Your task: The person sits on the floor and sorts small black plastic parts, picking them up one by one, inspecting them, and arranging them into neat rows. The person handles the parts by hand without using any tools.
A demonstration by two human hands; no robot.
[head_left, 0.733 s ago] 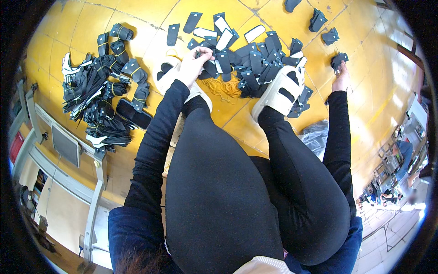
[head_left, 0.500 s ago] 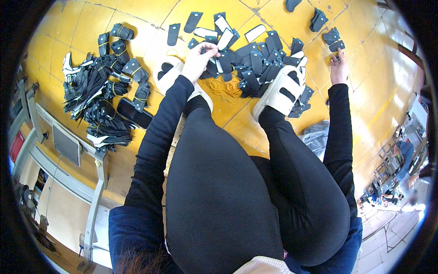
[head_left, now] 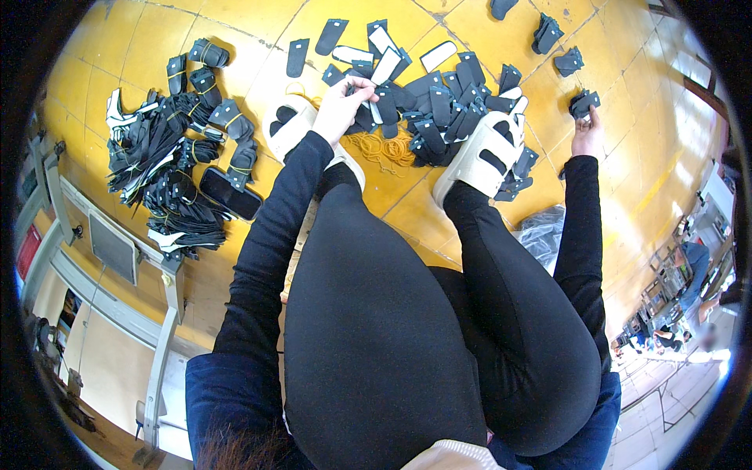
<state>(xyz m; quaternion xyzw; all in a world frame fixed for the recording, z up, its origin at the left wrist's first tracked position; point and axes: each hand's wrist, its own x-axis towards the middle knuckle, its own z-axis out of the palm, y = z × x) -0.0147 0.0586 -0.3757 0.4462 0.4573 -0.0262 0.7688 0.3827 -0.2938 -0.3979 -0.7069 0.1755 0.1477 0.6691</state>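
On the yellow tiled floor (head_left: 403,204), out to the person's right, the right hand (head_left: 587,137) has drawn back from where it reached half a second ago, its fingertips clamped on a small dark stack (head_left: 581,103) of cut pieces. That stack was right beside another a moment earlier; now the two are apart. The left hand (head_left: 339,113) has hardly moved: it stays over the left edge of the main pile, thumb and forefinger together, though I can't tell whether a piece is pinched between them. Counting, I make it three loose dark stacks (head_left: 547,35) beyond the right hand, besides the held one. The central pile of dark tongue-shaped pieces (head_left: 439,102) overlaps too much to number, but four white-faced pieces (head_left: 437,56) show along its upper part, and two dark pieces lie singly at its upper left. Near the left heap of dark strips (head_left: 157,157) I count five yellow-banded bundles (head_left: 210,53) and one phone (head_left: 231,193). There are two white sandals (head_left: 468,160), one tangle of yellow bands (head_left: 384,149) between them, and one clear plastic bag (head_left: 543,235).
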